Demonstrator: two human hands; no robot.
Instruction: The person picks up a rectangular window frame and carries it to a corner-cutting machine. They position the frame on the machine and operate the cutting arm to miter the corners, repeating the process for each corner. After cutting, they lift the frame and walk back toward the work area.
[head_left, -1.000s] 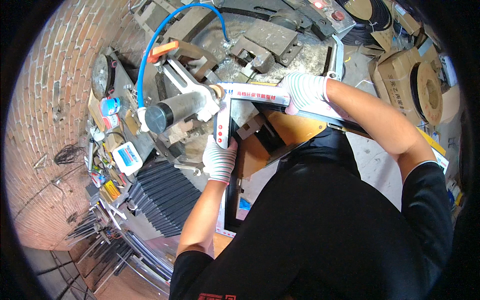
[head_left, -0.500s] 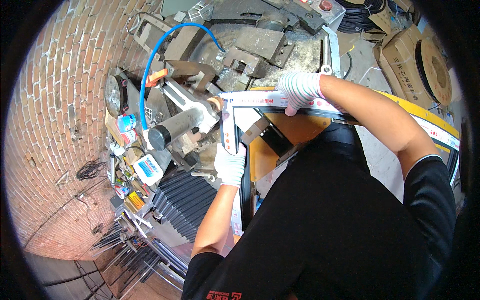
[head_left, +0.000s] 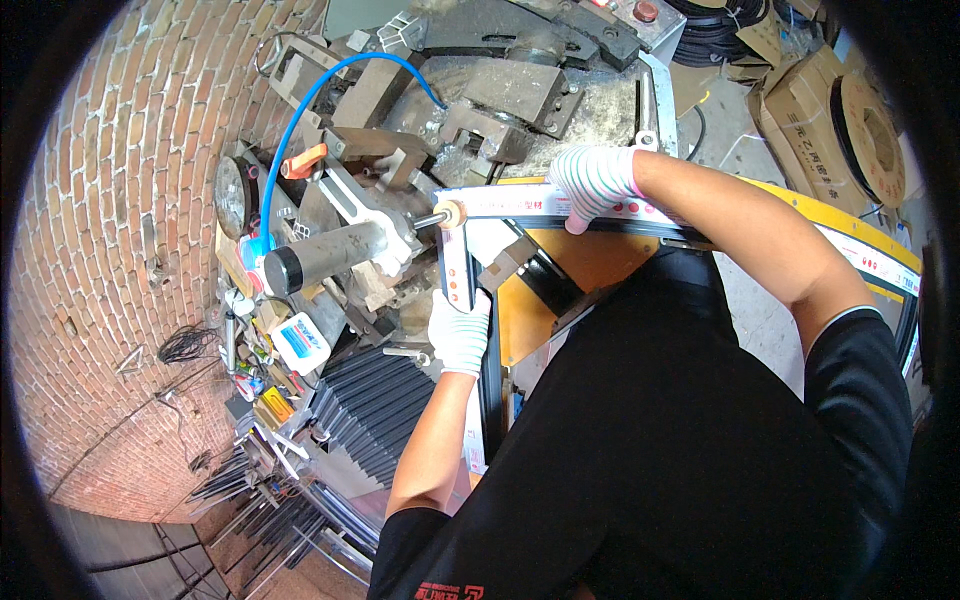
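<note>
Frame profiles [head_left: 470, 262], joined at a corner, lie on the orange bench [head_left: 590, 255]; left hand [head_left: 460, 332] grips one bar, right hand [head_left: 592, 182] clasps the other. Grey cylinder [head_left: 335, 250] presses at nine o'clock, machine clamps [head_left: 500, 95] crowd twelve; brick wall [head_left: 110, 250] hems further left.

a brick wall [head_left: 120, 230] curves along the left. a blue hose [head_left: 300, 110] arcs over grey metal machine parts [head_left: 510, 80]. an orange-handled lever [head_left: 303, 162] sits near a round dial [head_left: 232, 197]. a small white bottle [head_left: 298, 343] lies beside dark stacked profiles [head_left: 375, 410]. cardboard boxes [head_left: 830, 110] and black cable coils [head_left: 715, 25] sit at the upper right.
</note>
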